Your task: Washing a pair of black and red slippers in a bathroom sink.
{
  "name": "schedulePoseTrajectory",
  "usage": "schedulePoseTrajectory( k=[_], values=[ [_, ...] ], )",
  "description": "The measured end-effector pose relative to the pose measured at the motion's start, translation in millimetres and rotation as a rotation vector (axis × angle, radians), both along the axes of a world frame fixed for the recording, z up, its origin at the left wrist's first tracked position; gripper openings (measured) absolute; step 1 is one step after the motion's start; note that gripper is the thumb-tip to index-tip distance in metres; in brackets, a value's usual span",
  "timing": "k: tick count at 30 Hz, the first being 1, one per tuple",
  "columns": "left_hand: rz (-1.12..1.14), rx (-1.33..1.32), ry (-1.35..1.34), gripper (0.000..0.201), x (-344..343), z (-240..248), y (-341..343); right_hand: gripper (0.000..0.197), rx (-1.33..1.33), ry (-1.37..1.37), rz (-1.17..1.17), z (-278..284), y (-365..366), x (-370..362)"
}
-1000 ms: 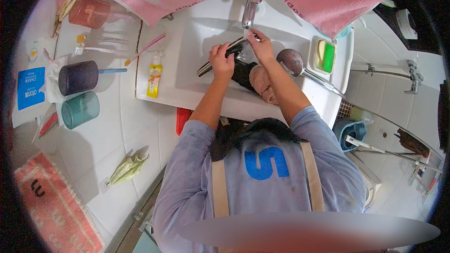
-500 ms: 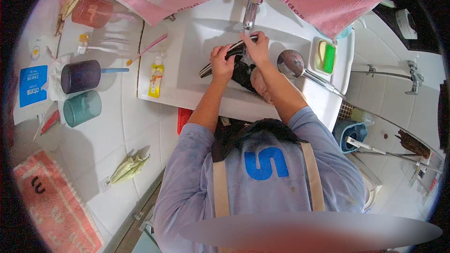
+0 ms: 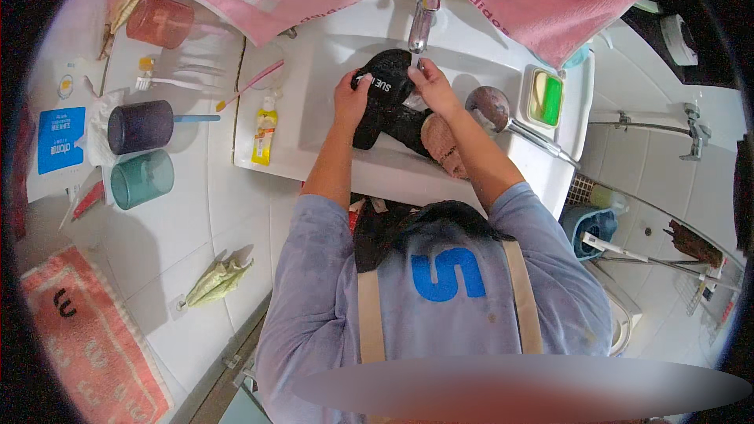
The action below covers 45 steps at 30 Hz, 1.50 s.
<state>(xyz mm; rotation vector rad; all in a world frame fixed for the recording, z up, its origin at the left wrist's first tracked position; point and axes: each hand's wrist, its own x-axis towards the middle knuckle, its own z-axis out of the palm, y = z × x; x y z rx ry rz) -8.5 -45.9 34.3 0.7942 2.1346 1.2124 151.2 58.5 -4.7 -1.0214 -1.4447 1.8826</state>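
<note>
Under the faucet (image 3: 425,12), both my hands hold a black slipper (image 3: 386,78) with white lettering facing up. My left hand (image 3: 352,98) grips its left edge, thumb on top. Close below the spout, my right hand (image 3: 432,86) has its fingers closed at the slipper's right edge. A thin stream of water seems to fall there. Another dark item (image 3: 404,127) lies below in the white sink (image 3: 314,122), partly covered by the slipper. Against my right forearm is a pinkish-brown, textured piece (image 3: 441,145); its kind is unclear.
A shower head (image 3: 488,108) lies across the sink's right rim, beside a soap dish with a green block (image 3: 551,100). On the left rim are a yellow tube (image 3: 264,135) and a pink toothbrush (image 3: 259,77). Cups (image 3: 140,127) line the left wall. Pink towel (image 3: 550,0) hangs above.
The slipper has turned from edge-on to show its lettered face upward. My left hand has shifted left and my right hand slightly down, both still holding it.
</note>
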Motion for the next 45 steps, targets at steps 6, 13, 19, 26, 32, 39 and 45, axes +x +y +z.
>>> schedulePoseTrajectory(
  k=[6, 13, 19, 26, 32, 39, 45],
  values=[
    [-0.151, -0.030, 0.240, 0.046, 23.8, -34.5, 10.3, 0.036, 0.199, -0.241, 0.111, 28.2, 9.4, 7.9],
    [-0.412, -0.172, 0.785, 0.066, 94.7, -13.5, 26.9, 0.040, -0.342, -0.005, -0.072, 20.0, 9.8, 38.7],
    [-0.650, -0.122, 0.560, 0.060, 95.5, 6.4, 29.9, 0.045, -0.541, 0.079, -0.049, 27.1, 9.1, 42.6],
    [-0.720, -0.112, 0.670, 0.060, 94.9, 5.5, 26.8, 0.044, -0.760, 0.216, -0.148, 68.7, -14.1, 22.2],
    [-0.613, 0.293, 0.396, 0.046, 81.1, -0.7, 4.2, 0.043, -0.711, 0.246, -0.198, 7.3, 0.9, 70.6],
    [-0.864, -0.045, 0.873, 0.033, 59.2, -8.7, 6.5, 0.041, -0.739, 0.309, -0.171, 1.9, -5.1, 75.8],
    [-1.048, -0.086, 0.708, 0.032, 51.4, 8.8, 33.5, 0.040, -0.766, 0.343, -0.203, 8.8, -4.0, 86.2]
  ],
)
